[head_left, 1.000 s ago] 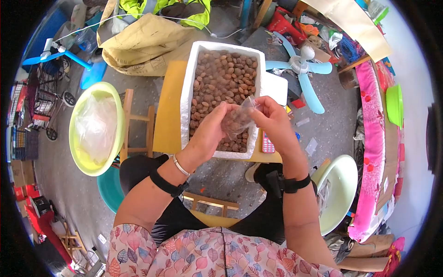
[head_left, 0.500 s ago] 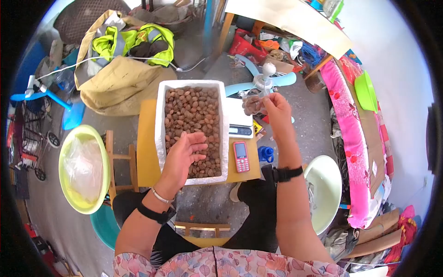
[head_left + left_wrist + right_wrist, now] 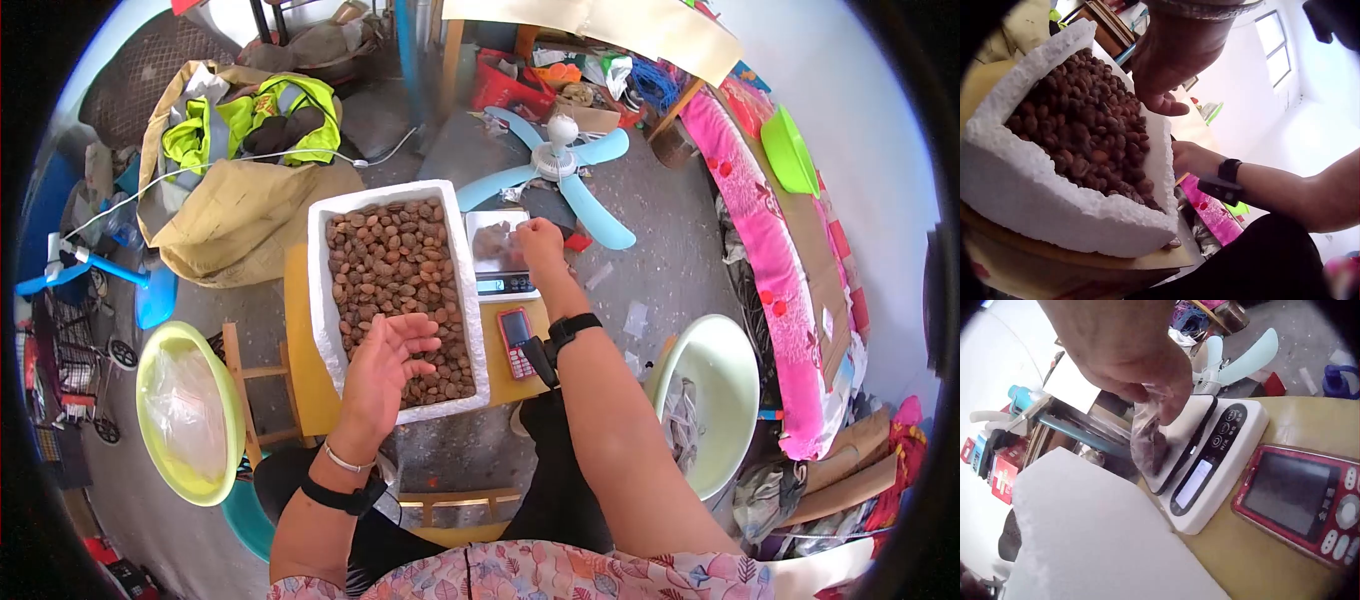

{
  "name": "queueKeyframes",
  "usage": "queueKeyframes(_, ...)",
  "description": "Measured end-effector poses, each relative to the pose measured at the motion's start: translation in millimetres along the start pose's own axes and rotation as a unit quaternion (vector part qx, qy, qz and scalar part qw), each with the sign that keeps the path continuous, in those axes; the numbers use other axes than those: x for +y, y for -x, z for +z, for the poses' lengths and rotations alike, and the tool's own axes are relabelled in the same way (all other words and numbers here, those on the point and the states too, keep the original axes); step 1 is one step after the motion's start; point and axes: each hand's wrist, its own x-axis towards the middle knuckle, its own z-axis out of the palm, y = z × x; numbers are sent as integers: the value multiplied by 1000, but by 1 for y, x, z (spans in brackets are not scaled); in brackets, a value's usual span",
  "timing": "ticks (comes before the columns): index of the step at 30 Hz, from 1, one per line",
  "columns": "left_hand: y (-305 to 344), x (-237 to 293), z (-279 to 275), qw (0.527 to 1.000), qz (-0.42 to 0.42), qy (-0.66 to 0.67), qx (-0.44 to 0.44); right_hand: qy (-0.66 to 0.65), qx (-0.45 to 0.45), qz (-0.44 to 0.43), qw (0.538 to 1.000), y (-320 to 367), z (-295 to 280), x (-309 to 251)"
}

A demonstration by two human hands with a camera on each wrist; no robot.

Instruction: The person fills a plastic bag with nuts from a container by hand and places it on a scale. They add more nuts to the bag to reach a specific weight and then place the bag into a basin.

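Observation:
The right hand [image 3: 542, 246] pinches the top of a small clear plastic bag [image 3: 492, 241] with brown nuts inside. In the right wrist view the bag [image 3: 1147, 440] touches the plate of a white digital scale [image 3: 1219, 469], whose display is lit. Over the near part of a white foam box [image 3: 472, 345] full of brown nuts [image 3: 390, 262], the left hand [image 3: 385, 375] hovers with relaxed, slightly bent fingers and holds nothing. The left wrist view shows this hand [image 3: 1172, 62] above the box's edge.
A red phone [image 3: 517, 343] lies on the yellow table [image 3: 300, 330] beside the box. Behind the scale is a fan with pale blue blades [image 3: 597, 212]. Basins stand on both sides, a yellow one [image 3: 237, 430] at left and a pale green one [image 3: 735, 400] at right.
The right hand has carried the bag from above the box to the scale. The left hand has let go of the bag and stayed over the box. The head view has shifted.

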Motion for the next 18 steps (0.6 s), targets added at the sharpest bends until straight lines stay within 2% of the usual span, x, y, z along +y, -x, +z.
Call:
queueKeyframes(2,-1,-1,0,1000,2,-1,0,139,75,-89,984,-8,-1,10)
queueKeyframes(3,-1,-1,0,1000,3,-2,0,128,72,-80,986,-11,2,9)
queueKeyframes(7,-2,0,2,1000,7,-2,-11,243,99,-149,953,-8,-8,15)
queueKeyframes(14,-5,-4,-1,1000,5,2,1,237,199,-177,934,2,-36,-9)
queueKeyframes(18,-8,-6,-1,1000,5,6,5,199,199,-168,945,-3,-50,-13)
